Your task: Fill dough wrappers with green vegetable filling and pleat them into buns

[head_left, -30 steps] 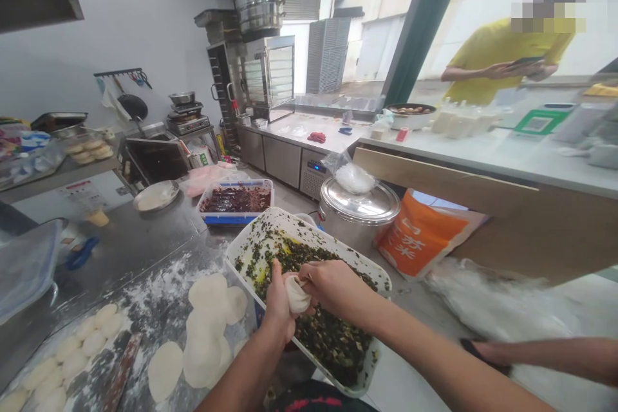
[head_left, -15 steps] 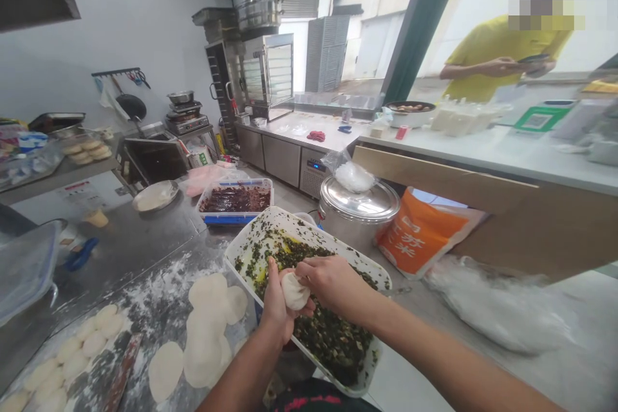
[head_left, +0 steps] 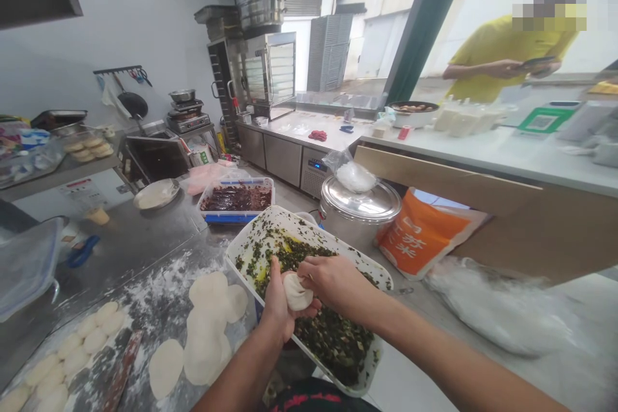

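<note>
A pale, round bun of dough (head_left: 297,292) rests in my left hand (head_left: 278,304), whose palm and fingers cup it from the left and below. With fingertips pinched on its upper right edge, my right hand (head_left: 329,278) grips the dough's gathered rim. What is inside the bun is hidden. Both hands are over a white tub (head_left: 244,246) of chopped dark green filling (head_left: 333,341). Left of the tub, flattened dough wrappers (head_left: 205,328) overlap on the floured steel table (head_left: 159,283).
Small dough pieces (head_left: 76,360) and a rolling pin (head_left: 121,373) lie at lower left. Behind the tub stand a container of dark red paste (head_left: 236,198) and a lidded steel pot (head_left: 361,198). An orange bag (head_left: 425,232) leans at right. A person in yellow (head_left: 497,58) stands beyond the counter.
The view has shifted very slightly. My right fingers still pinch the bun's edge, and the bun has turned a little in my left hand.
</note>
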A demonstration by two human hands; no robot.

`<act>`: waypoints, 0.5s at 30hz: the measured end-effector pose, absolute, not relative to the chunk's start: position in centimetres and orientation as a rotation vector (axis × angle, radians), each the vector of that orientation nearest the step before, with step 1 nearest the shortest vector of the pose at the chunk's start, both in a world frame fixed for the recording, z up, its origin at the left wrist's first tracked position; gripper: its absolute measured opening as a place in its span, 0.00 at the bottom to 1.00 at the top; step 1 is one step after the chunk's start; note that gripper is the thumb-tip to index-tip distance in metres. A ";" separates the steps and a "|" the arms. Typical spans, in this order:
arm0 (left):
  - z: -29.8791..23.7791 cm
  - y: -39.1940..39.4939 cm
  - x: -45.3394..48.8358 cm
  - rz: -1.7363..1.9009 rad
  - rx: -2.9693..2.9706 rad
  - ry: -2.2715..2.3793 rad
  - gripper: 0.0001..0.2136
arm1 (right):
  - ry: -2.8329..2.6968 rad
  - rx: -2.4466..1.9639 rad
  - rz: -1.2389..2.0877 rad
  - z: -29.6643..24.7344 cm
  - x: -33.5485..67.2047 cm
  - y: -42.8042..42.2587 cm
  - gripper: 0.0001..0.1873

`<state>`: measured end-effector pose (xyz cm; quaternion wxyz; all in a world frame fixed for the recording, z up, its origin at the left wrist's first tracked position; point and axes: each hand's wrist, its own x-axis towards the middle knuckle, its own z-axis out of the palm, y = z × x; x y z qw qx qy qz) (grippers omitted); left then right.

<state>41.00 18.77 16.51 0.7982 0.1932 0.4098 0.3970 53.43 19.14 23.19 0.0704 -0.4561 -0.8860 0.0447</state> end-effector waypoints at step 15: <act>16.8 18.8 40.9 0.881 0.479 0.859 0.30 | -2.529 -1.479 0.270 22.9 53.4 19.1 0.08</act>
